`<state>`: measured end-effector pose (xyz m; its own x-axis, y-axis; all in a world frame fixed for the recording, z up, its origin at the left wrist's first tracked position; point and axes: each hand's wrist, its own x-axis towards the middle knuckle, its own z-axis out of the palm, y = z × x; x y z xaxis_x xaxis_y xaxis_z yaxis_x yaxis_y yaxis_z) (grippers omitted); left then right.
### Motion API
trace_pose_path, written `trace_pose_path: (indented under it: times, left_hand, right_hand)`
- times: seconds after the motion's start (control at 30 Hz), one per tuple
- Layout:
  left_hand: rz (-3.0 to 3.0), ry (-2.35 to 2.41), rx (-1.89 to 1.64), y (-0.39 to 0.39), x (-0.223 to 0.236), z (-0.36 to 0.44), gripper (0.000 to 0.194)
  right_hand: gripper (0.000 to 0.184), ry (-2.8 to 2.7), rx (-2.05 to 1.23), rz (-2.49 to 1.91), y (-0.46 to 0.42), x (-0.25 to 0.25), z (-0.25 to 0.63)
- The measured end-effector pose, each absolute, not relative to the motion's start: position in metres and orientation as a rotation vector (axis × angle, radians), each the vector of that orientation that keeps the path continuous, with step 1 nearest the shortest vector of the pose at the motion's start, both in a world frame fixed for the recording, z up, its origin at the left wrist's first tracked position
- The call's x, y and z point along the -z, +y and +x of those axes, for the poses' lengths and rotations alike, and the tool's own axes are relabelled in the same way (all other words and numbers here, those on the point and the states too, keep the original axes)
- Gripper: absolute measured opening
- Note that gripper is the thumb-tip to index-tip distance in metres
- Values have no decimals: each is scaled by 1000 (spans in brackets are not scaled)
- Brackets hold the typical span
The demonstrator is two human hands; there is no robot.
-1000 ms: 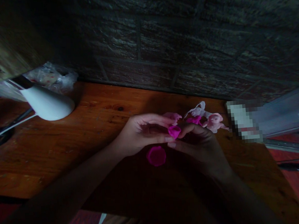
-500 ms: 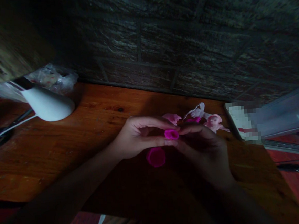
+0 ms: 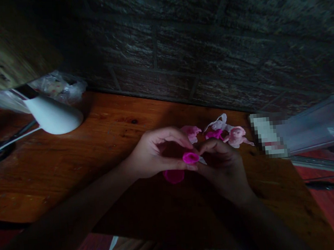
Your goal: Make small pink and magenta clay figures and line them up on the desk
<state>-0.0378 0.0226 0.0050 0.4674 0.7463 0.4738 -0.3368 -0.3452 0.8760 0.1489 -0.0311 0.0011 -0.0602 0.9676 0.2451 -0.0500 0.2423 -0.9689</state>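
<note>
A small magenta piece point(image 3: 190, 157), hollow and cup-like with a ruffled rim, is pinched between both hands above the table. My left hand point(image 3: 153, 153) grips its left side between thumb and fingers. My right hand point(image 3: 225, 166) has its thumb and forefinger closed on the right side. Just below my left fingers lies a flat round magenta piece point(image 3: 173, 177), partly hidden by that hand. Beyond the hands are a pale pink crumpled piece point(image 3: 192, 132), a magenta one point(image 3: 214, 134), a whitish one point(image 3: 220, 123) and a larger pink one point(image 3: 237, 136).
On the left of the wooden table point(image 3: 106, 126) stands a white lamp-like base point(image 3: 58, 118) with a cable. Behind it is a crumpled clear plastic bag point(image 3: 66, 88). A dark brick-patterned wall point(image 3: 173, 55) borders the back. At right is a blurred-out pale object point(image 3: 267, 134).
The held magenta piece has shifted slightly down, and its opening looks wider and rounder. My right hand has moved a little left. The view has shifted slightly.
</note>
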Motion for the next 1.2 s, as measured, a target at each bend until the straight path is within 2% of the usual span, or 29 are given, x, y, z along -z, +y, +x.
trace_pose_path:
  times: [0.23,0.37,0.57,0.77,0.97,1.17,1.2]
  left_hand:
    - [1484,436,-1123,18,-6,-32,31]
    - [1457,469,-1132,20,-5,-32,19]
    - [1389,667,-1189,27,-6,-33,15]
    - [1411,709,-1188,30,1,-32,20]
    - [1427,691,-1211,30,5,-32,25]
    - [1486,634,-1210,29,7,-30,29]
    - [1495,641,-1215,28,8,-30,30]
  right_hand:
    - [24,-1321,-970,-1000,-33,0,143]
    - [17,-1522,-841,-1055,-32,-10,154]
    - [13,-1929,-701,-1474,-24,-32,210]
    - [20,-2153,-395,-1633,-17,-17,215]
    - [11,-2229,-513,-1609,-16,-10,201]
    - [2,-1901,-710,-1529,-20,-15,198]
    - [6,-1807,-769,-1495,-21,-15,195]
